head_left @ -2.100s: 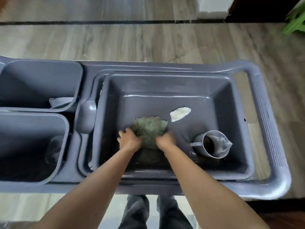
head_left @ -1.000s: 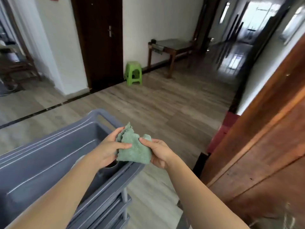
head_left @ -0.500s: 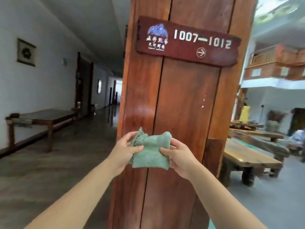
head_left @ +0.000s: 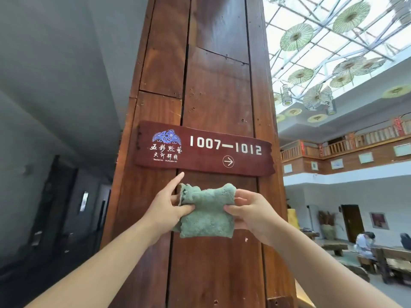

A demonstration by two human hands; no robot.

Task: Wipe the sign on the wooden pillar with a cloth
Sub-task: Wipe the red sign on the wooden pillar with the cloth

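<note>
**Cloth held below the sign on the pillar**

A person stands facing a wooden pillar [head_left: 218, 85] and holds a green cloth [head_left: 205, 213] in front of it with both bare hands. The left hand [head_left: 165, 210] grips the cloth's left edge: thumb and lower fingers are closed on the fabric, while the index finger points upward toward the sign. The right hand [head_left: 250, 213] grips the right edge, thumb on the near face and fingers curled behind. The cloth is folded and bunched, its top edge rolled over between the two hands.

The sign [head_left: 204, 150], a dark red wooden board with an irregular outline, is fixed across the pillar's face just above the cloth. It carries a blue emblem and white characters at left, the numbers "1007—1012" at right, and a circled arrow pointing right beneath them. The cloth is below the sign's lower edge and apart from it; only the raised left index fingertip comes close to that edge.

To the right, an atrium with hanging paper umbrellas [head_left: 295, 36] under a glazed roof, a wooden balcony [head_left: 347, 143], and a seated person [head_left: 364, 243] at a low bench [head_left: 333, 246].
</note>
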